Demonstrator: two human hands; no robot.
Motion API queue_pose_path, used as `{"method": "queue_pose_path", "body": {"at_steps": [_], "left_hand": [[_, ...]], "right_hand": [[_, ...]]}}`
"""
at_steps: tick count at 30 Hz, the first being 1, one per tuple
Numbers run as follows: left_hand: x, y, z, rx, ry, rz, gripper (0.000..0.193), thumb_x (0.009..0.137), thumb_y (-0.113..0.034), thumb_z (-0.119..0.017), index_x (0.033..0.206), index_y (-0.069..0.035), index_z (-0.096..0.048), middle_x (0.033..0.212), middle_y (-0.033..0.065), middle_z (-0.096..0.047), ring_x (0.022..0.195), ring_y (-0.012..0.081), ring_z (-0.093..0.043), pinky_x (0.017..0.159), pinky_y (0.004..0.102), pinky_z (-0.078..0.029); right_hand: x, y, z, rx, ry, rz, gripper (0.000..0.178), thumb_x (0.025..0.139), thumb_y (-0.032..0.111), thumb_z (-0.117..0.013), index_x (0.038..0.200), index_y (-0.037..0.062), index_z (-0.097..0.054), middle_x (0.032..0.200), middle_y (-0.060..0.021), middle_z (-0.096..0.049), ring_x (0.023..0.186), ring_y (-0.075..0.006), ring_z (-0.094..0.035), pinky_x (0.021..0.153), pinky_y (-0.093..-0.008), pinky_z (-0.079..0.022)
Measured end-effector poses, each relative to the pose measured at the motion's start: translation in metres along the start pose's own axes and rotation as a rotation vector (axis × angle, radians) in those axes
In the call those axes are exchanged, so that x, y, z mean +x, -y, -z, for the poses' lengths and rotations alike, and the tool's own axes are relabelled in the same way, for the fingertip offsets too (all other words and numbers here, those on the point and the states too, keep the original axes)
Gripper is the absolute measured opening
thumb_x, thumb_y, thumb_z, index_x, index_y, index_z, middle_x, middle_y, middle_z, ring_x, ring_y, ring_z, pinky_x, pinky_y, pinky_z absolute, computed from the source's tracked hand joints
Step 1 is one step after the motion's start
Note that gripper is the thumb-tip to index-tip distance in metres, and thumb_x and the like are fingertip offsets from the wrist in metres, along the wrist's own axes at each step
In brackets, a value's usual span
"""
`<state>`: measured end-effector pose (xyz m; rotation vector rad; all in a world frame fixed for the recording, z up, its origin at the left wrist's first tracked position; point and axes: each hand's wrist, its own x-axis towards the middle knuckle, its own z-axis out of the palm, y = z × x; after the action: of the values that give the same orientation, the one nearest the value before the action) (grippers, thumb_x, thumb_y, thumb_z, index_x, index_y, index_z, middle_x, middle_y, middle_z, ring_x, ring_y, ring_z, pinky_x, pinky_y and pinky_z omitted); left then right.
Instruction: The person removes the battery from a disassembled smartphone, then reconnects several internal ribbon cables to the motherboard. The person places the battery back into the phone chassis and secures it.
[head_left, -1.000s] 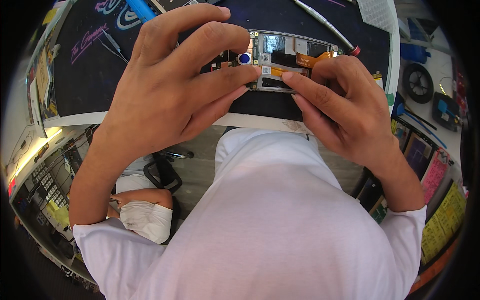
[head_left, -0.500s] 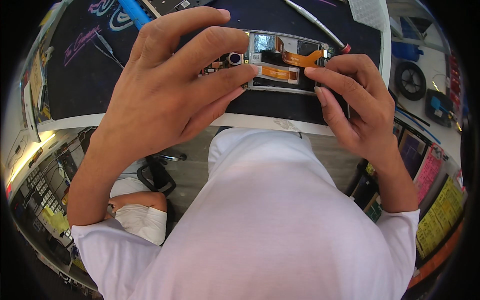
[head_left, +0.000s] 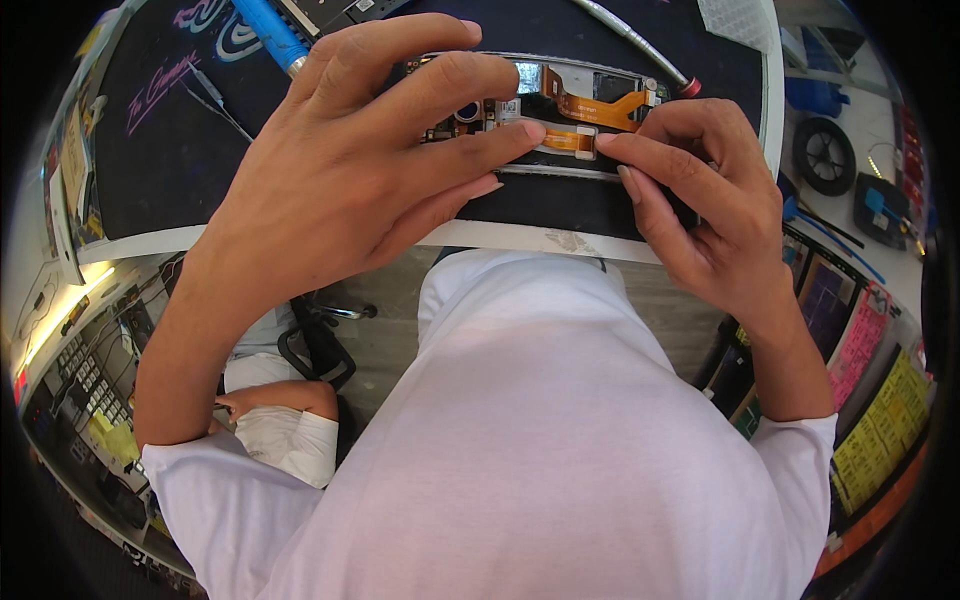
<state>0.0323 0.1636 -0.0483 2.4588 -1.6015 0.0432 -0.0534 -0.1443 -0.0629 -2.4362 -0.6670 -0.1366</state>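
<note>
An opened smartphone [head_left: 612, 84] lies lengthwise on the dark mat, its inside facing up. A Y-shaped orange ribbon cable [head_left: 595, 112] runs along its far side, and a shorter orange ribbon cable [head_left: 567, 141] lies nearer to me. My left hand [head_left: 370, 150] reaches over the phone's left part with fingers spread; one fingertip touches the short cable's left end. My right hand [head_left: 710, 190] is at the phone's right end, index tip by the short cable's right connector, thumb apart below at the near edge. Its other fingers are curled. My left hand hides part of the circuit board.
Beyond the phone lies a silver screwdriver [head_left: 640, 50] with a red end. A blue tool [head_left: 268, 32] and tweezers [head_left: 215, 103] are at the left of the mat. The white table edge [head_left: 560, 240] runs before me. Another person's arm [head_left: 290, 400] shows at lower left.
My left hand has shifted right and its fingertip has slid further along the short cable. My right hand has moved slightly left. The phone has moved slightly away from me and to the left.
</note>
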Motion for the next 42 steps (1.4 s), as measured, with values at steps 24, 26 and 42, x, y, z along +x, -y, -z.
{"method": "queue_pose_path", "body": {"at_steps": [24, 26, 42], "left_hand": [[-0.004, 0.014, 0.007, 0.005, 0.047, -0.037, 0.04, 0.097, -0.025, -0.08, 0.137, -0.023, -0.084, 0.147, -0.0056, -0.075, 0.154, 0.0269, -0.052, 0.121, 0.0454, -0.043], [-0.006, 0.015, 0.006, -0.001, 0.044, -0.04, 0.04, 0.098, -0.024, -0.08, 0.137, -0.023, -0.084, 0.147, -0.0053, -0.076, 0.154, 0.027, -0.053, 0.121, 0.0463, -0.043], [-0.007, 0.023, 0.003, -0.097, 0.011, -0.042, 0.036, 0.099, -0.02, -0.078, 0.134, -0.021, -0.085, 0.146, -0.0029, -0.077, 0.153, 0.0275, -0.057, 0.119, 0.0476, -0.044]], "right_hand": [[0.013, 0.004, 0.0, -0.134, 0.092, 0.092, 0.047, 0.089, 0.011, -0.084, 0.135, 0.017, -0.084, 0.105, -0.0061, -0.063, 0.088, -0.0217, -0.055, 0.074, -0.036, -0.049], [0.015, 0.004, 0.0, -0.144, 0.102, 0.097, 0.047, 0.089, 0.011, -0.084, 0.136, 0.0171, -0.084, 0.106, -0.0064, -0.063, 0.088, -0.0219, -0.055, 0.074, -0.036, -0.049], [0.022, 0.003, -0.006, -0.1, 0.065, 0.148, 0.045, 0.09, 0.01, -0.084, 0.135, 0.0159, -0.084, 0.105, -0.0065, -0.064, 0.09, -0.0219, -0.057, 0.074, -0.0348, -0.049]]}}
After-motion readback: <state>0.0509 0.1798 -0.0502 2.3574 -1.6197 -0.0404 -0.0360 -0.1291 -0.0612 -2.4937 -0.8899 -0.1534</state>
